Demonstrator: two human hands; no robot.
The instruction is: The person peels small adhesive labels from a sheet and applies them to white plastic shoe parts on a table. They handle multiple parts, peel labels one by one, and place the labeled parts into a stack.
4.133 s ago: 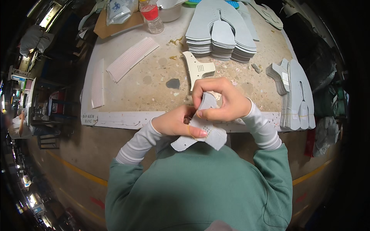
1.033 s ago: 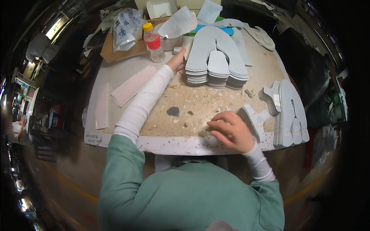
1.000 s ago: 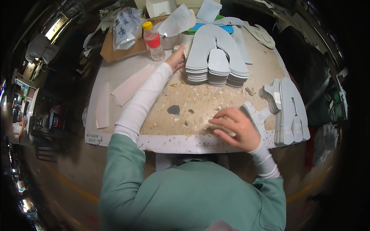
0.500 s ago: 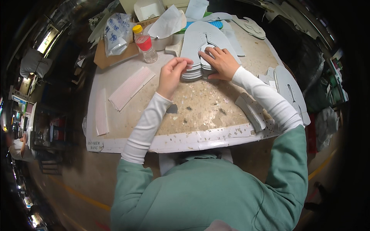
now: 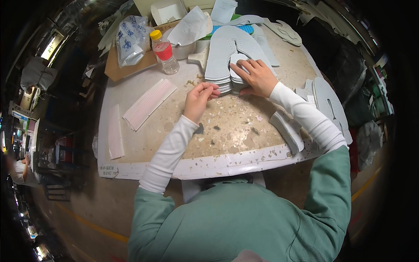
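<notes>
A thick stack of pale grey shoe upper pieces [image 5: 220, 54] lies toward the far side of the table, curved end away from me. It has a slit and small punched holes down the middle. My right hand [image 5: 259, 79] grips its near right part, fingers on top and thumb at the front edge. By the near left corner of the stack, my left hand [image 5: 200, 99] has thumb and fingers pinched together. Whether anything thin is between them I cannot make out. The layered edges of the stack show between both hands.
A bottle with a yellow cap [image 5: 165, 52] stands left of the stack, before a cardboard box [image 5: 118, 72] with a plastic bag [image 5: 132, 39]. Pink-lined strips [image 5: 149, 104] lie on the left. A curved stack of pieces [image 5: 286, 131] and more uppers [image 5: 327, 102] lie at right.
My left hand has moved down along the stack's near left corner, from the top edge toward the lower layers. My right hand stays on the stack, shifted slightly in view.
</notes>
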